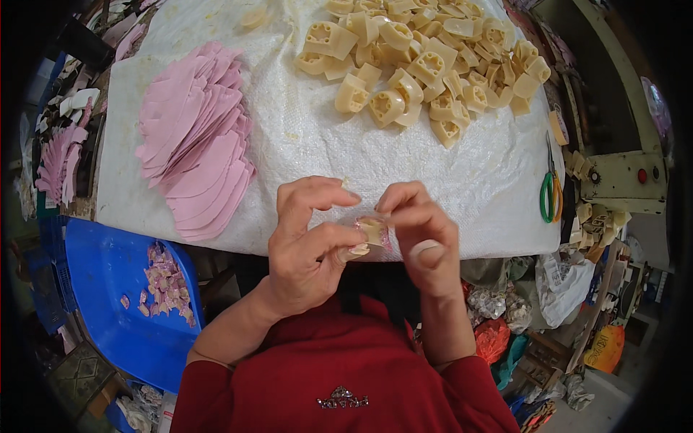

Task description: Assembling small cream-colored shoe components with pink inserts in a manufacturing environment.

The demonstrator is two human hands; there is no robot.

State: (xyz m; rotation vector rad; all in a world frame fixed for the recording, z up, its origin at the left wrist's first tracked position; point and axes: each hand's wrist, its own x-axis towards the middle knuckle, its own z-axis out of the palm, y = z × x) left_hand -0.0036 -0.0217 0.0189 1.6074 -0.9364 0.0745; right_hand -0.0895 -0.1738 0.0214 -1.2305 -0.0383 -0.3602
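Note:
Just past the near edge of the table, a small beige shoe heel [373, 231] with pink glittery covering around its edges sits between my hands. My left hand [307, 238] grips it between thumb and fingers, with its index finger raised and bent over it. My right hand [426, 234] has its fingers curled onto the far right edge of the pink covering [386, 238], slightly blurred. Its thumb, with a pale cap on the tip, stands apart. A fanned stack of pink cut pieces [195, 144] lies to the left. Many bare beige heels [429, 65] are heaped at the far right.
A white woven sheet [289, 130] covers the table. Scissors [550, 191] with green and orange handles rest at its right edge. Below left, a blue tub [119, 317] holds several pink glittery pieces [166, 281]. Bags [567, 285] and clutter fill the right side.

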